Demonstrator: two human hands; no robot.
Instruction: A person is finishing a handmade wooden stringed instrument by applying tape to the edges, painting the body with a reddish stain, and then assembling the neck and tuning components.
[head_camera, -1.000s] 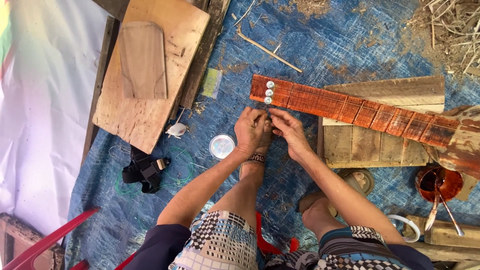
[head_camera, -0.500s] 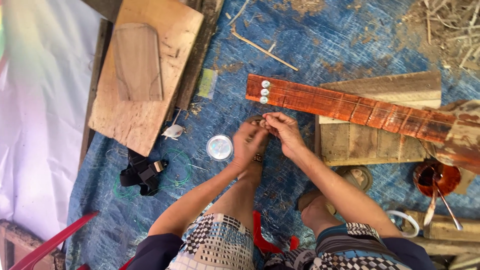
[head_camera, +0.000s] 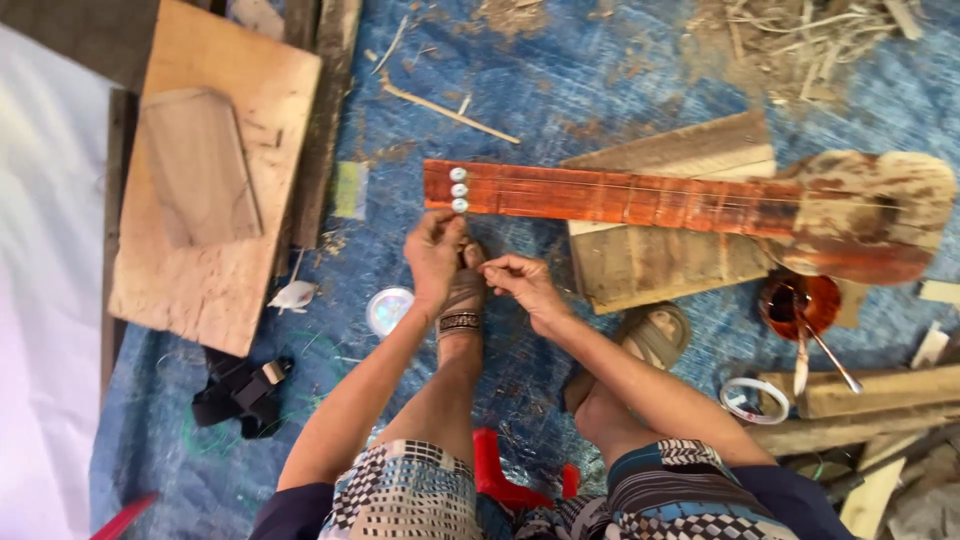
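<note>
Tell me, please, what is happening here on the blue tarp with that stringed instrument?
A person sits over a blue tarp, both hands together just below the head end of a red-brown stringed instrument that lies across a wooden board. The left hand and right hand seem to pinch something thin between them, too small to identify, above the person's sandalled foot. A small round lid lies beside the left hand, and a red bowl with tools sits to the right.

A makeshift woodworking spot on the ground: a blue tarp (head_camera: 620, 90) strewn with wood shavings (head_camera: 800, 40), rough planks (head_camera: 215, 210), and an unfinished stringed instrument (head_camera: 680, 200).
</note>
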